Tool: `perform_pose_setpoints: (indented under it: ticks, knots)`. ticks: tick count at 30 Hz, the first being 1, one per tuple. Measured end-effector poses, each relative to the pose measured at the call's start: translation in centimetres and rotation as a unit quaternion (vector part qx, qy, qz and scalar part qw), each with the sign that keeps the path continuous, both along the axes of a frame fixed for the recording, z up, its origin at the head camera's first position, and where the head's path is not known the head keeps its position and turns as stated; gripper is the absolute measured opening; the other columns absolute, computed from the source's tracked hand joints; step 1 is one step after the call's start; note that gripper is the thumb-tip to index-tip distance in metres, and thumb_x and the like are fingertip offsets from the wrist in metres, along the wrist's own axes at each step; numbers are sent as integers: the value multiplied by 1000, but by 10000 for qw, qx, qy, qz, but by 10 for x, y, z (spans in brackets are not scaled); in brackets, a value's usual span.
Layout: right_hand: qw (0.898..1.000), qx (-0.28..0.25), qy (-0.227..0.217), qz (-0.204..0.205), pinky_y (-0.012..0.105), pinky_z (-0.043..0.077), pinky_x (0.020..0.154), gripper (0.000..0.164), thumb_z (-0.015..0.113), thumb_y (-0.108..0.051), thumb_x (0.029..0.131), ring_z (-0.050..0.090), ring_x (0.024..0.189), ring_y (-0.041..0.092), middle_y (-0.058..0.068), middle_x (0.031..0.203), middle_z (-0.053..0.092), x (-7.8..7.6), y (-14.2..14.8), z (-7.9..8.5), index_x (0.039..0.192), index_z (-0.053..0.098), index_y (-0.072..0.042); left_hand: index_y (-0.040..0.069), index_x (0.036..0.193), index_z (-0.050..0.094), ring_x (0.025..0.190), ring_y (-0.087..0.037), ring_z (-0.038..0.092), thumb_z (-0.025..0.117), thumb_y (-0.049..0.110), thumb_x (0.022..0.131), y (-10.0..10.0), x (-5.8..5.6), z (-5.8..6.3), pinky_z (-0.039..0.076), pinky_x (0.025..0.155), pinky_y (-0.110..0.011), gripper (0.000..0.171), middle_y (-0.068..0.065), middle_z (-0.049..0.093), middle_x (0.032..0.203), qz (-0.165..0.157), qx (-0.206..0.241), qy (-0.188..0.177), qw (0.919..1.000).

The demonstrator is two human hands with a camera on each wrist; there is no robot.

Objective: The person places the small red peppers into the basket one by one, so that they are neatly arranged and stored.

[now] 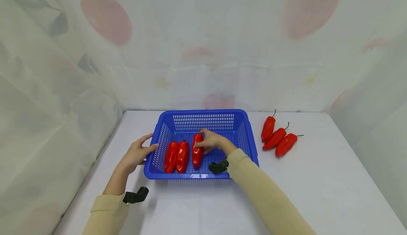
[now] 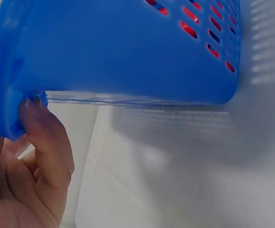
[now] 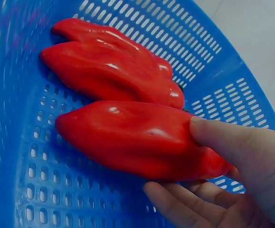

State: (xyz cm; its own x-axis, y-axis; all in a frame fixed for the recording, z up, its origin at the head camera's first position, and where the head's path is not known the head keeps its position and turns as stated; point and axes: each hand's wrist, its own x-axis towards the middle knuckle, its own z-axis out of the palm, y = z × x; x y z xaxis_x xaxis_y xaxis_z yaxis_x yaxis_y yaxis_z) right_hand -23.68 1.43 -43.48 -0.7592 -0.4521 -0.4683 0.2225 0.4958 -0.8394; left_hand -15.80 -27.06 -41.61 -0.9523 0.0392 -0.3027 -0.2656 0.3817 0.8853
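Observation:
A blue perforated plastic basket (image 1: 203, 175) stands on the white table. My left hand (image 1: 137, 154) grips its left rim, fingers hooked beneath the lip in the left wrist view (image 2: 37, 156). Inside the basket, my right hand (image 1: 212, 141) holds a red pepper (image 1: 196, 153) near its stem end, thumb on top and fingers along the side. Two more red peppers, one (image 1: 171, 157) and another (image 1: 182, 156), lie side by side to its left. The right wrist view shows the held pepper (image 3: 132, 137) over the basket's slotted floor, its stem end partly covered by the hand.
On the table right of the basket lie three red peppers (image 1: 276, 138) with thin stems, fanned close together. White patterned cloth (image 1: 203, 86) hangs behind the table and along both sides. A black wrist device (image 1: 218, 166) on my right arm overlaps the basket's front.

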Motion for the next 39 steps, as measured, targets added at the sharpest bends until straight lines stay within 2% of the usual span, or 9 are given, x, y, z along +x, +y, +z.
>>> perform_pose_setpoints:
  ticks: [12,21,29,35,39]
  knots:
    - [9992,114,28,373,40,56,71,58,66,-13,84,62,74,24,16,104,55,3,-8,-3,131,33,-4,17,146,24,75,-25,69,60,32,89,1,1,2,57,64,-43,69,-26,62,107,28,-55,5,10000]
    - [9973,409,121,594,37,57,69,55,68,-18,83,55,75,23,10,84,55,4,-13,-3,127,39,-3,18,147,23,76,-25,69,60,32,89,1,0,1,57,63,-43,70,-26,62,109,44,-51,-21,10000]
    - [9962,554,134,663,37,57,71,50,65,-18,85,61,80,25,11,93,59,5,-13,-1,125,41,-2,18,147,23,76,-25,68,60,33,89,1,1,1,57,64,-43,70,-26,62,109,36,-76,1,10000]
    - [9942,809,211,683,36,57,68,48,65,-20,86,65,73,27,12,91,58,6,-11,-4,123,42,0,18,147,23,76,-26,68,60,33,89,1,0,-1,57,63,-43,70,-26,62,108,34,-85,3,10000]
    - [9948,766,59,666,37,57,67,50,64,-21,86,66,67,26,12,89,59,6,-11,-3,124,40,-1,17,147,23,76,-26,68,59,31,90,2,1,2,57,63,-42,69,-26,61,109,43,-83,-14,10000]
